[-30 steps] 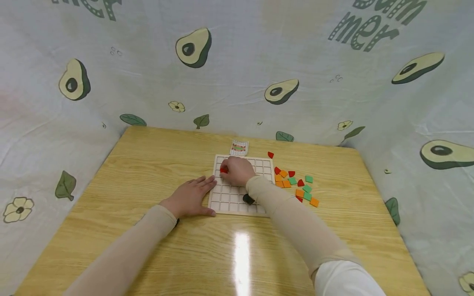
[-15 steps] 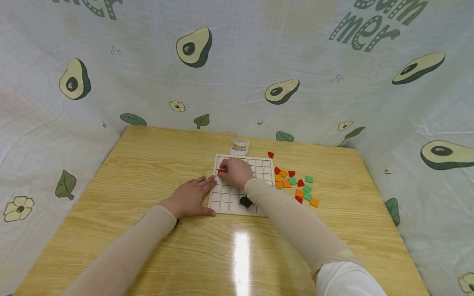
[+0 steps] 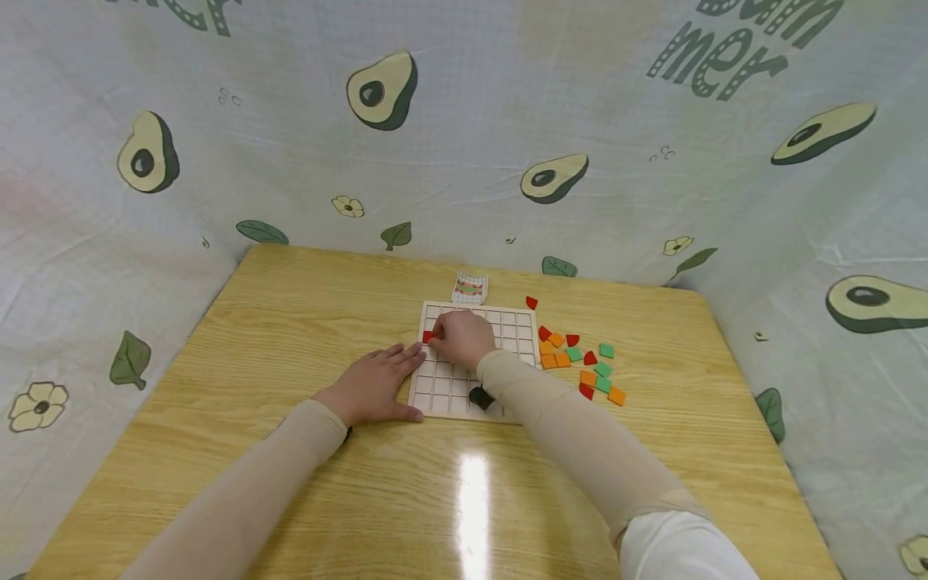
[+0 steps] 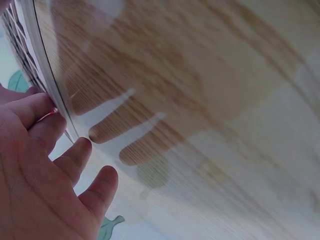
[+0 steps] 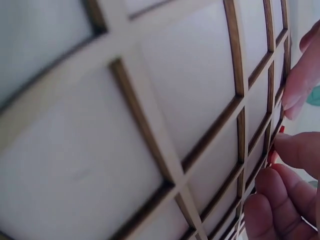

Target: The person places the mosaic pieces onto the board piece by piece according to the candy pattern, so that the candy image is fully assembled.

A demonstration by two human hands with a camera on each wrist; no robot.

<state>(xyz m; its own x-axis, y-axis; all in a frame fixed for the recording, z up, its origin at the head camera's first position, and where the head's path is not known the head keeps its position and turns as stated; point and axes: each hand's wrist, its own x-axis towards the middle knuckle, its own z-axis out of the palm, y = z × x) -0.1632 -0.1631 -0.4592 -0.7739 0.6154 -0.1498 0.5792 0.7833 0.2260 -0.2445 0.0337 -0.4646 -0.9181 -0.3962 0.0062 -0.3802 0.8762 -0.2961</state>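
Observation:
A pale gridded board (image 3: 441, 403) lies on the wooden table. My right hand (image 3: 464, 337) reaches over its upper left part, its fingertips pinching a red tile (image 3: 428, 337) at the leftmost column of cells. In the right wrist view, the thumb and fingers close in around the red tile (image 5: 272, 156) beyond the grid's ridges. Part of the tile is hidden by the fingers. My left hand (image 3: 377, 387) rests flat with spread fingers along the board's left edge. The left wrist view has its fingers (image 4: 72, 162) touching the board's side.
Right of the board lie loose orange tiles (image 3: 548, 361), green tiles (image 3: 606, 351) and red quarter-round tiles (image 3: 590, 358). One red quarter-round tile (image 3: 532, 303) sits apart behind them. A small pattern card (image 3: 470, 288) lies behind the board. A printed cloth (image 3: 464, 137) hangs around the table.
My right hand has shifted slightly left, bringing the red tile to the board's leftmost column. The left hand has stayed in place.

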